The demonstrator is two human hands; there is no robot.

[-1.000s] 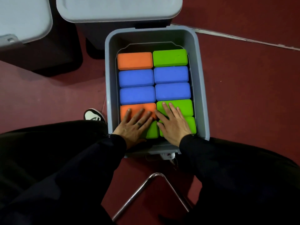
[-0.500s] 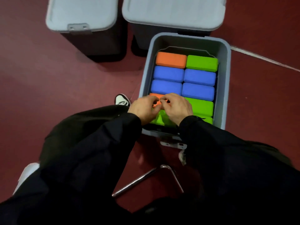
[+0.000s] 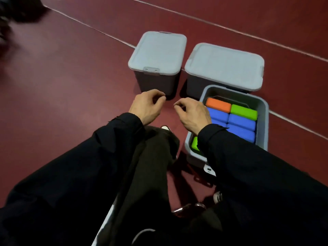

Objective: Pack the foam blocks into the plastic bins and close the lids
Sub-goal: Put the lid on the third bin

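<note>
Both grips are hovering loosely curled and empty, left hand (image 3: pixel 147 105) and right hand (image 3: pixel 192 113), so the open bin (image 3: pixel 262 110) of foam blocks (image 3: pixel 241 124) beside the right one is risking being left unlidded.

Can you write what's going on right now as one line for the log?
left hand: loosely curled, empty | right hand: loosely curled, empty | open grey plastic bin: foam blocks packed, no lid | two lidded grey plastic bins: closed
</note>
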